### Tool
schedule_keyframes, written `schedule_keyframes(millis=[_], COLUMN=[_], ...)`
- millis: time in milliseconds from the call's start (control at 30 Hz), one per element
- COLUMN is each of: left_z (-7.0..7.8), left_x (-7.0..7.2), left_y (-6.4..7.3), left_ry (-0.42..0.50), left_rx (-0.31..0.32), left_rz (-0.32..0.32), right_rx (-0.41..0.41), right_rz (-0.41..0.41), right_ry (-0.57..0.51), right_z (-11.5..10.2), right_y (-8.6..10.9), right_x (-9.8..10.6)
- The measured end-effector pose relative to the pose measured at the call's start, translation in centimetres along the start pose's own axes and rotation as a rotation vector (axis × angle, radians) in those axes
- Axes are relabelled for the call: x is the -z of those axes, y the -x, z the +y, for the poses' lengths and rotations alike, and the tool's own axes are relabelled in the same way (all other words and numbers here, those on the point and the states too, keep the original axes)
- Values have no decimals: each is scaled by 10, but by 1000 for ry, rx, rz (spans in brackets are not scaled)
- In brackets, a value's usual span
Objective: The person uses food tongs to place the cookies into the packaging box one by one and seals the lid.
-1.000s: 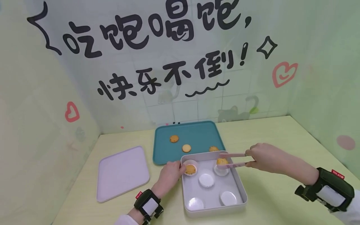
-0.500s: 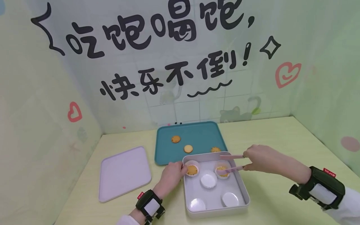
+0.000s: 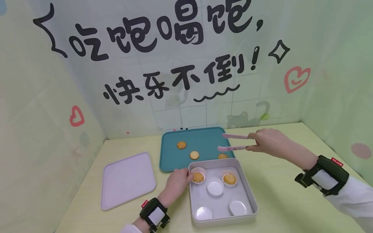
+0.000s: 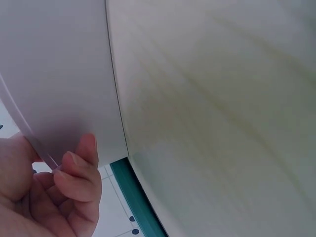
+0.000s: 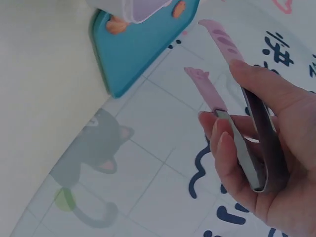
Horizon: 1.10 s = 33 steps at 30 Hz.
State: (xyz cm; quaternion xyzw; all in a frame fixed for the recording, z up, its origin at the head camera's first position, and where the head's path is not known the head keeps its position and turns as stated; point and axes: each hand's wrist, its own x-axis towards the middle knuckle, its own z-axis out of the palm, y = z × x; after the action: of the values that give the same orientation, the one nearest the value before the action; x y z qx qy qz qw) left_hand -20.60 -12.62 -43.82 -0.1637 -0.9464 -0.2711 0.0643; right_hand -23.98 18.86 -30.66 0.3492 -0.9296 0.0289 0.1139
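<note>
My left hand point(image 3: 176, 183) pinches the far-left rim of a pale baking tin point(image 3: 224, 221); in the left wrist view its thumb and fingers lie on both sides of the wall. Two cookies sit in paper cups, a chocolate-chip cookie point(image 3: 198, 177) at far left and a golden cookie point(image 3: 229, 179) at far right. A middle paper cup point(image 3: 215, 187) and two nearer ones hold nothing. My right hand point(image 3: 272, 142) holds metal tongs point(image 5: 269, 143) with pink tips. Those tips are spread apart, nothing between them, above the right side of the teal tray point(image 3: 201, 137).
On the teal tray behind the tin lie a chip cookie point(image 3: 181, 145), a plain round cookie point(image 3: 194, 155) and another cookie point(image 3: 222, 156) partly hidden by the tin's back wall. A lilac tray point(image 3: 128, 181) lies at left. A printed wall point(image 3: 175, 116) rises behind the table.
The golden cookie went down into the far-right cup and was let go by the tongs. My right hand then rose away toward the teal tray. My left hand stayed on the tin.
</note>
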Motion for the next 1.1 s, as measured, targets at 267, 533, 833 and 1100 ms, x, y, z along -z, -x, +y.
schedule_keyframes(millis=[267,533,833,1100], left_z=[0,-2,-3,-3], left_x=[-3,-2,-1,-1], left_y=[2,1,0,0], left_ry=[16,17,13,14], left_rx=[10,33,31,3], left_rz=[-1,-1,1,14], right_rx=[-23,-52,-74,-110], right_rz=[-154,-210,-276,-308], right_ry=[-11,-29,-18,3], right_z=[20,20,21,15], right_y=[-18,-26,-31,-33], right_x=[-32,-48,-57,-58])
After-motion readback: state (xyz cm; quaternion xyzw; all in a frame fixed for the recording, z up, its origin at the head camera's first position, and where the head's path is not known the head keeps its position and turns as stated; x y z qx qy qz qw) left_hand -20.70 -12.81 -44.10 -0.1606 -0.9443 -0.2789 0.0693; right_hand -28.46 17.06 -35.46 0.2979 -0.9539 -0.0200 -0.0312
